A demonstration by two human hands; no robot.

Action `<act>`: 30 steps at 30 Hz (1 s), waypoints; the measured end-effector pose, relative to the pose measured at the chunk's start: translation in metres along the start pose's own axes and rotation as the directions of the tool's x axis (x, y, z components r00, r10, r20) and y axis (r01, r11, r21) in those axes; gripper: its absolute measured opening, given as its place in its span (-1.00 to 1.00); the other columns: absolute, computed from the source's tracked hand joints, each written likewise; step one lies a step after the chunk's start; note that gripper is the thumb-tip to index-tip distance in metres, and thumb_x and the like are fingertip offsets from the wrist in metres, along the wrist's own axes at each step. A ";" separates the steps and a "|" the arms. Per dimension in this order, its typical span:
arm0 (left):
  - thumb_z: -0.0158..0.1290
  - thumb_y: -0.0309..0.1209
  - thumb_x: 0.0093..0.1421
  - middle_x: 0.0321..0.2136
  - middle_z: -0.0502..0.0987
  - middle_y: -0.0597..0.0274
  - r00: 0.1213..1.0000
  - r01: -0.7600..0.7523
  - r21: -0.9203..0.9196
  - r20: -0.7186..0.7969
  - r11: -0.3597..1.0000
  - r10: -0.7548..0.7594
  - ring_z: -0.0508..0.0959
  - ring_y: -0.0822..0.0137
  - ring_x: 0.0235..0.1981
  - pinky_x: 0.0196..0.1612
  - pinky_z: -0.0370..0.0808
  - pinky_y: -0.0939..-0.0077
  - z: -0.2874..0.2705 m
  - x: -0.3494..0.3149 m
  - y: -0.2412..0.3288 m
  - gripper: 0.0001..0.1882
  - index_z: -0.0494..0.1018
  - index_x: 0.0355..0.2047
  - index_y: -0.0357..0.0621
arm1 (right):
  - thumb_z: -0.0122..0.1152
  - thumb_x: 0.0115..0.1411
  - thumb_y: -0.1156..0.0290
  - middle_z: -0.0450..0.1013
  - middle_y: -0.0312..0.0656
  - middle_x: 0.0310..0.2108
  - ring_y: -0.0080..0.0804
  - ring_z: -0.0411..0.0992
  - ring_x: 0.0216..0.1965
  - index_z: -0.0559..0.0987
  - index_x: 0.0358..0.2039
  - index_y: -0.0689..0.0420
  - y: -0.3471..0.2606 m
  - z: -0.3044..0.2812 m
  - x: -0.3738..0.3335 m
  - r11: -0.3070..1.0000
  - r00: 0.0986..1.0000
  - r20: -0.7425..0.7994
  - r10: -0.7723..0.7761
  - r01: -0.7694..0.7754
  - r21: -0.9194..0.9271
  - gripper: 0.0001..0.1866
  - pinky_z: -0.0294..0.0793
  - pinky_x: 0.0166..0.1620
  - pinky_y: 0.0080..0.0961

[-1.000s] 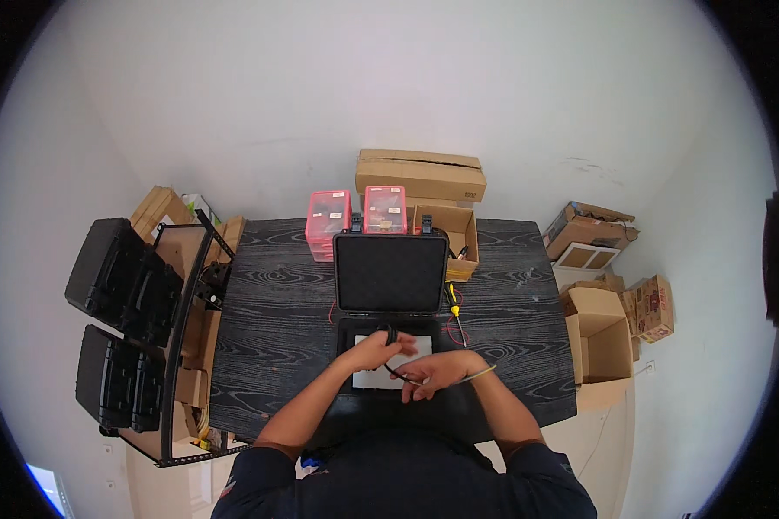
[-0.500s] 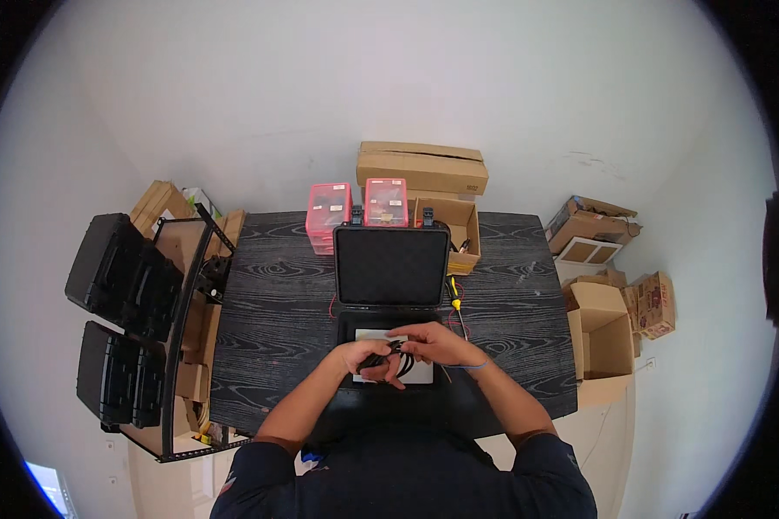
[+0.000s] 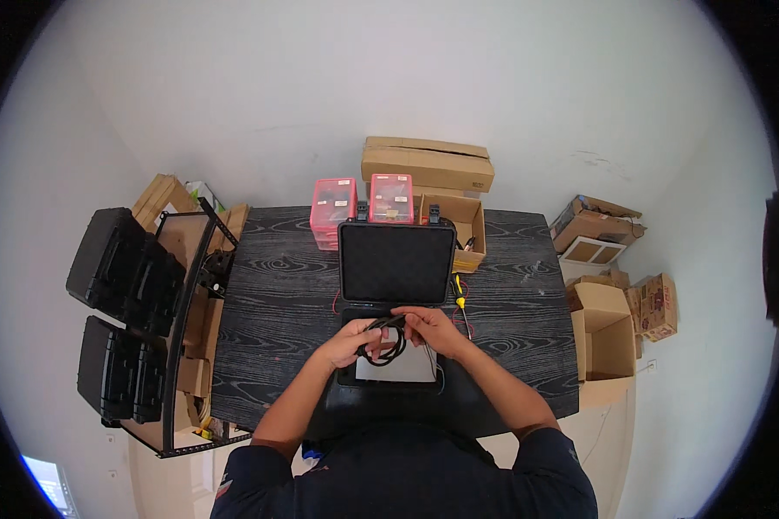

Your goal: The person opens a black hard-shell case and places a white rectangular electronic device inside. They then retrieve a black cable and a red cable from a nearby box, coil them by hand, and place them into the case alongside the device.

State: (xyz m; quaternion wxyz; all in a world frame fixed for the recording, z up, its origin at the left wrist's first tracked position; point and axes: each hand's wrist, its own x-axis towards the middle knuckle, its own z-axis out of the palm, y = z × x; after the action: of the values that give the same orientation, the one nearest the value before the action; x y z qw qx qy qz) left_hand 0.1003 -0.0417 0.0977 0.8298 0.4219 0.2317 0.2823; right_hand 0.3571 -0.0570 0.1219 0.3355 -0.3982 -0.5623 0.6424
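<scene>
Over the near part of the open black case (image 3: 396, 262), above a flat white panel (image 3: 402, 371), the loose end of a dark cable (image 3: 401, 344) hangs below the right hand (image 3: 433, 331); a second ago it stretched past the right wrist. The cable now forms a round coil between both hands, so most of its visible length looks gathered, with just that tail outside the loops. The left hand (image 3: 353, 342) grips the coil's left side, some fingers showing through the ring; the right thumb and fingers pinch its upper right. Farther off, the yellow-handled screwdriver (image 3: 460, 294) lies right of the raised lid, and the pink-framed drawer boxes (image 3: 333, 208) stand behind it, unchanged.
</scene>
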 end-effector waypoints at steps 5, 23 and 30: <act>0.11 -0.23 0.46 -0.57 0.42 0.44 0.992 0.075 0.296 -0.122 0.952 -0.041 0.51 0.51 -0.51 -0.33 0.52 0.53 0.011 0.001 -0.001 -0.78 0.49 -0.21 -0.14 | 0.11 0.46 0.41 0.53 -0.19 -0.35 -0.40 0.55 -0.38 0.56 0.24 0.17 0.014 -0.019 0.012 0.801 0.993 0.066 -0.098 0.118 -0.588 -0.62 0.55 -0.25 -0.42; 0.02 -0.22 0.52 -0.52 0.50 0.32 0.894 -0.137 0.269 -0.381 0.953 0.236 0.56 0.46 -0.44 -0.26 0.54 0.46 -0.030 -0.020 0.002 -0.70 0.53 -0.14 -0.24 | 0.12 0.36 0.47 0.61 0.11 -0.24 0.13 0.60 -0.18 0.51 0.05 0.21 0.009 0.054 0.091 0.676 0.963 0.042 -0.267 0.218 -0.704 -0.73 0.56 -0.09 -0.06; 0.09 -0.25 0.48 -0.44 0.55 0.37 0.824 -0.077 0.527 -0.444 0.846 0.352 0.55 0.50 -0.39 -0.27 0.50 0.53 -0.042 -0.005 -0.015 -0.76 0.53 -0.15 -0.21 | 0.04 0.37 0.53 0.59 0.21 -0.29 0.21 0.60 -0.23 0.45 0.02 0.23 0.052 0.049 0.116 0.836 0.968 0.023 -0.251 0.229 -0.499 -0.77 0.54 -0.17 0.01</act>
State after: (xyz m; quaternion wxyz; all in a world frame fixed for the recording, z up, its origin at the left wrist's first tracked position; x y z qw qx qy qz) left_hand 0.0749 -0.0282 0.0637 0.5622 0.5476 0.4617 0.4135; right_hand 0.2616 0.0156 0.0577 0.3114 -0.4112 -0.7469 0.4198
